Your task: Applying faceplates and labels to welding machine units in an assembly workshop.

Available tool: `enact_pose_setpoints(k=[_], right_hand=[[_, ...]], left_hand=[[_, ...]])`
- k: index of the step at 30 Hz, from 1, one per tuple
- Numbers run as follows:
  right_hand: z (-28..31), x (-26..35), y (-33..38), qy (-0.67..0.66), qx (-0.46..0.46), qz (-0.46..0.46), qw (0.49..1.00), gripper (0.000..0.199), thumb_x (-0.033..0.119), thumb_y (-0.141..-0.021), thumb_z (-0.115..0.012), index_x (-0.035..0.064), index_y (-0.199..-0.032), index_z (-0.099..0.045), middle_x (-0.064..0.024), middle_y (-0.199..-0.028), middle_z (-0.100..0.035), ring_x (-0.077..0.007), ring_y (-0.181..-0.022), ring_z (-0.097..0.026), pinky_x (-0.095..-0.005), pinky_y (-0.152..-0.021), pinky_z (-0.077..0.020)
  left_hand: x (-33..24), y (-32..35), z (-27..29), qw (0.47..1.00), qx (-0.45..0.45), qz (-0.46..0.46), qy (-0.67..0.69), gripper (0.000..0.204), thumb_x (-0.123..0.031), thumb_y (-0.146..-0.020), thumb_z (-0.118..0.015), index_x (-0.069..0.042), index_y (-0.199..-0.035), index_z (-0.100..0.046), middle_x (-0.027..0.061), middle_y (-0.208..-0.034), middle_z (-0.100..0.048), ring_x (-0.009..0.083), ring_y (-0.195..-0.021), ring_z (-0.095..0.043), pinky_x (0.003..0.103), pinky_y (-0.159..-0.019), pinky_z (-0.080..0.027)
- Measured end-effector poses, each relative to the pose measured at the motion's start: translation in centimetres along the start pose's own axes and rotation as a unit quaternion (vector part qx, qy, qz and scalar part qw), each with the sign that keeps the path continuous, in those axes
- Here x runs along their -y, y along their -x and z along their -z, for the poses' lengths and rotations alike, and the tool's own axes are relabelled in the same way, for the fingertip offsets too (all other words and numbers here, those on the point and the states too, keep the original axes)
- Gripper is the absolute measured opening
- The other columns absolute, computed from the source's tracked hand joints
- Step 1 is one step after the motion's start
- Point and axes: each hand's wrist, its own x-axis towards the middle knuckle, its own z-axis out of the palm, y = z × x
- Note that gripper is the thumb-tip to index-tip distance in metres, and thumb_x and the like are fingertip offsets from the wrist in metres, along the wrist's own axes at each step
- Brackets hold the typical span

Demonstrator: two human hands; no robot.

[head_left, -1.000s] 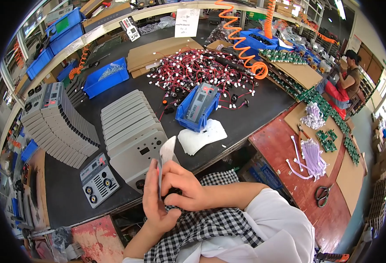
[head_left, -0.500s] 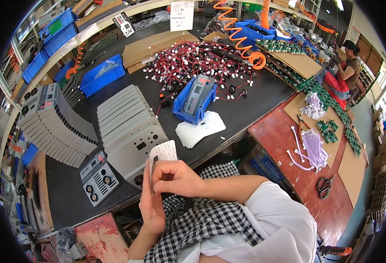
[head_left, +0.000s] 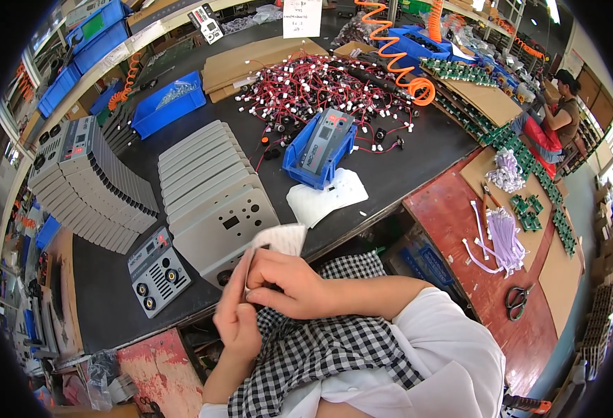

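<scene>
My left hand [head_left: 235, 322] and my right hand [head_left: 289, 282] meet above my checked apron, both closed on a thin label with white backing paper [head_left: 287, 238]. The paper sticks up past my right fingers, bent and slightly blurred. Most of the label is hidden between my hands. Just beyond them leans a row of bare grey metal panels [head_left: 231, 240] with punched holes. To its left lies a grey panel [head_left: 158, 270] with a printed face, slots and round sockets. A small blue bin [head_left: 305, 174] holds grey printed labels [head_left: 327, 143], beside loose white paper sheets [head_left: 331, 198].
Stacked finished panels [head_left: 94, 188] stand at the left. Red-and-black wires [head_left: 306, 87] with white connectors pile up at the back, under a coiled orange hose [head_left: 383, 42]. On the red table [head_left: 453, 209] are purple cables [head_left: 503, 244], scissors [head_left: 517, 303] and circuit boards [head_left: 528, 211]. Another person [head_left: 554, 115] sits far right.
The backing paper has bent over to the right, and my right hand has shifted slightly right. My left fingers have curled in more. The whole view has shifted a little.
</scene>
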Motion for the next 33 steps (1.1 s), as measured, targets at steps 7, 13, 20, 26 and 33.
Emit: enact_pose_setpoints(k=[7,13,20,26,33], right_hand=[[5.5,-5.5,0.8,0.142,-0.166,-0.090,0.972,0.008,-0.002,-0.077,-0.051,0.0032,-0.077,-0.045,-0.0081,-0.061,-0.050,-0.0157,-0.052,-0.056,-0.0265,-0.046,-0.0438],[13.8,-9.5,4.3,0.255,-0.175,-0.313,0.898,0.015,0.000,-0.075,-0.045,0.0009,-0.084,-0.057,-0.0091,-0.057,-0.055,-0.0163,-0.047,-0.058,-0.0277,-0.047,-0.0463],[16.5,-10.9,3.8,0.292,-0.176,-0.390,0.855,0.025,0.003,-0.070,-0.045,0.0015,-0.086,-0.064,-0.0105,-0.060,-0.060,-0.0167,-0.048,-0.059,-0.0277,-0.050,-0.0487],[17.2,-11.1,2.9,0.306,-0.163,-0.398,0.850,0.024,0.002,-0.070,-0.045,-0.0001,-0.085,-0.064,-0.0101,-0.059,-0.059,-0.0148,-0.047,-0.057,-0.0264,-0.048,-0.0486],[17.5,-11.8,3.8,0.244,-0.225,-0.386,0.861,0.026,0.000,-0.071,-0.043,-0.0020,-0.088,-0.063,-0.0092,-0.061,-0.060,-0.0127,-0.049,-0.058,-0.0257,-0.047,-0.0490]], left_hand=[[1.3,-1.9,5.6,0.927,-0.293,-0.029,0.230,0.016,-0.021,-0.087,-0.049,-0.006,-0.086,-0.044,0.0065,-0.080,-0.055,0.0097,-0.069,-0.052,0.019,-0.046,-0.040],[0.8,-1.0,7.9,0.883,-0.373,-0.069,0.278,0.030,-0.025,-0.089,-0.043,0.002,-0.103,-0.047,0.0115,-0.098,-0.055,0.0183,-0.086,-0.055,0.031,-0.074,-0.051],[-1.9,-1.1,4.7,0.907,-0.355,-0.160,0.159,0.033,-0.024,-0.091,-0.037,0.003,-0.109,-0.041,0.0178,-0.111,-0.047,0.0258,-0.101,-0.050,0.036,-0.083,-0.047],[-2.2,-0.3,4.3,0.907,-0.347,-0.215,0.105,0.030,-0.024,-0.092,-0.032,0.001,-0.106,-0.039,0.0215,-0.117,-0.042,0.0316,-0.106,-0.046,0.039,-0.087,-0.044],[-2.3,-0.1,4.3,0.903,-0.352,-0.234,0.082,0.030,-0.025,-0.092,-0.031,0.001,-0.107,-0.037,0.0234,-0.117,-0.042,0.0342,-0.106,-0.046,0.042,-0.090,-0.042]])
